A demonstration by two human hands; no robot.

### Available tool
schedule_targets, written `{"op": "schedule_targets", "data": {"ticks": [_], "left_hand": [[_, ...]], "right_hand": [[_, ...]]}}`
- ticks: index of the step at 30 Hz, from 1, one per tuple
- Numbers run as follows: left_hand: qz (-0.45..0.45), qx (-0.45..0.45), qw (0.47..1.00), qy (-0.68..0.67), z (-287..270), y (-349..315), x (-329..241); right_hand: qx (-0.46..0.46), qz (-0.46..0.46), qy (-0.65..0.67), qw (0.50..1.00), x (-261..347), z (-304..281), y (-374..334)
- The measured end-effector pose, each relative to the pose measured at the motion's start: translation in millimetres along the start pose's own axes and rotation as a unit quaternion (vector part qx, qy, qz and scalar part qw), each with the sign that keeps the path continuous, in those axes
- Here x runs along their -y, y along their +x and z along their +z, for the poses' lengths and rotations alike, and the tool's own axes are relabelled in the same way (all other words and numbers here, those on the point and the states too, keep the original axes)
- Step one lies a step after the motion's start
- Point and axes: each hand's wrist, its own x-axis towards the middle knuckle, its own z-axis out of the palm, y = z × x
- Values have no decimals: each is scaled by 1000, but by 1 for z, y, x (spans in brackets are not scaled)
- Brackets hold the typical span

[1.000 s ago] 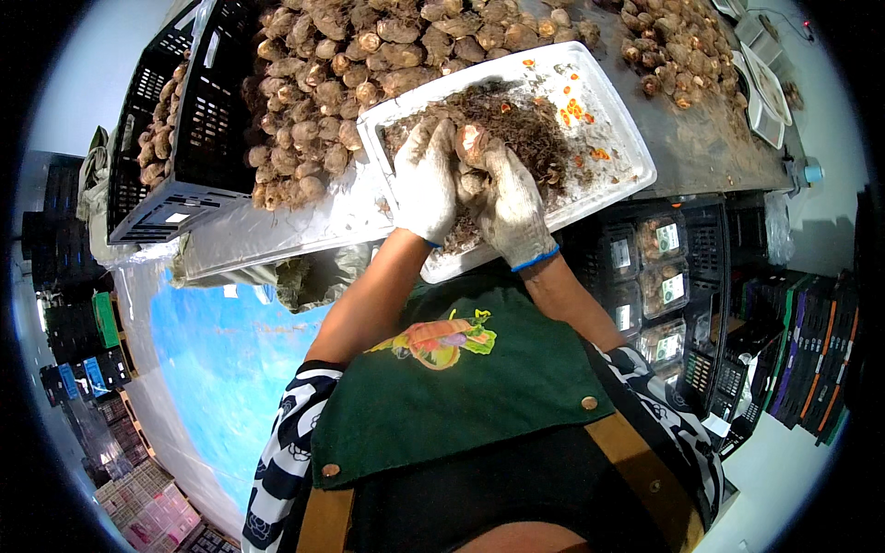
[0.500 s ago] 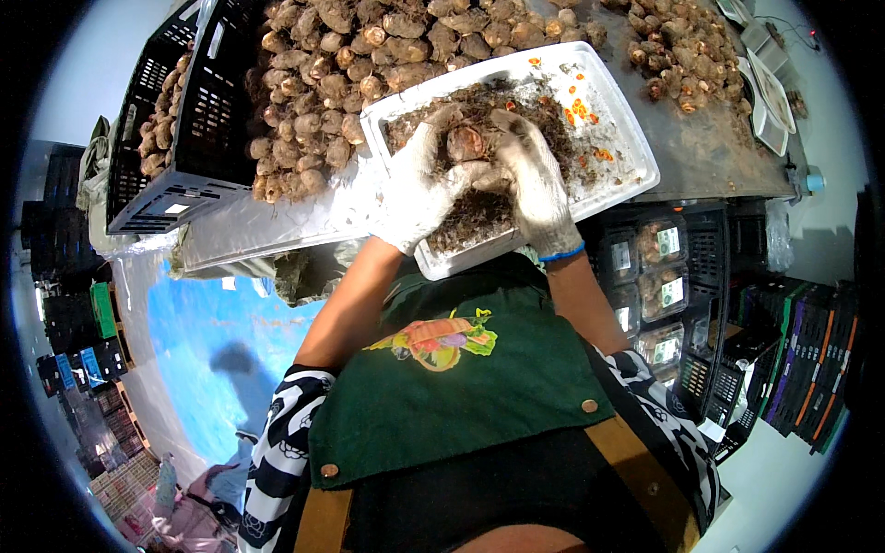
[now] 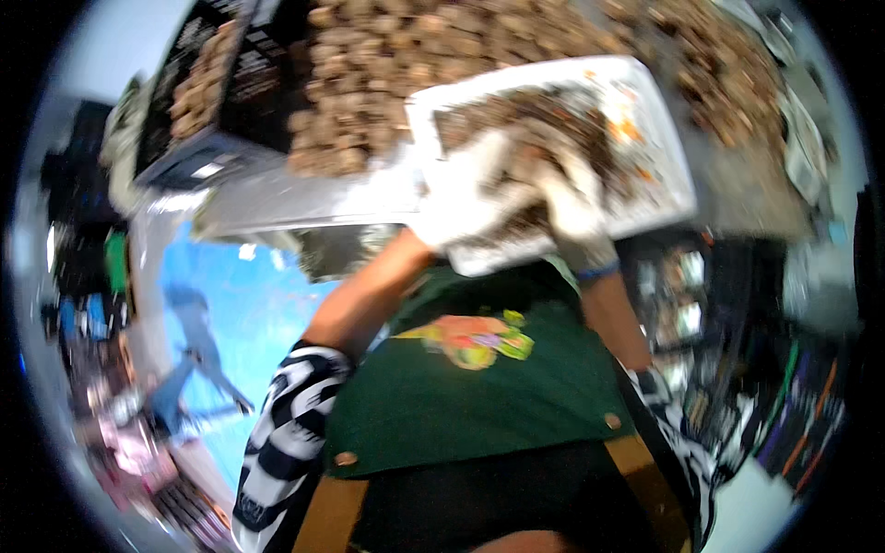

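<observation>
Both my hands, in white knit gloves, meet over a white rectangular tray (image 3: 679,189). Between them is a brown taro corm (image 3: 526,162), blurred and partly covered by the gloves. My left hand (image 3: 475,192) is closed around its near left side. From the right, my right hand (image 3: 573,189) curls over it, a blue cuff at the wrist. Dark fibrous scrapings (image 3: 461,122) lie in the tray under and around the hands. Orange bits (image 3: 625,129) are scattered toward the tray's right side. Motion smears the fingertips.
A large heap of taros (image 3: 369,88) lies behind the tray, with a smaller heap (image 3: 724,78) at the far right. A black crate (image 3: 253,92) holding taros stands at the left on the metal table (image 3: 304,198). Below right are clear packs (image 3: 687,318) and stacked crates (image 3: 797,415).
The whole view has shifted and blurred, with tray and heaps appearing farther right. My hands are drawn closer together over the taro, which shows less. A bigger shadow falls on the blue floor.
</observation>
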Motion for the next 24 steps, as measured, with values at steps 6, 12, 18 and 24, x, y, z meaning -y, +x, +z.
{"op": "schedule_targets", "data": {"ticks": [6,12,18,24], "left_hand": [[86,-76,993,38,33,8,20],[0,-31,990,137,50,1,15],[-13,-131,990,45,10,11,-13],[-26,-116,993,-23,8,13,-3]], "right_hand": [[-118,104,-65,985,-39,-25,-11],[-203,212,-227,928,-65,-40,8],[-216,180,37,959,-60,-41,21],[20,92,-74,993,-56,-50,4]]}}
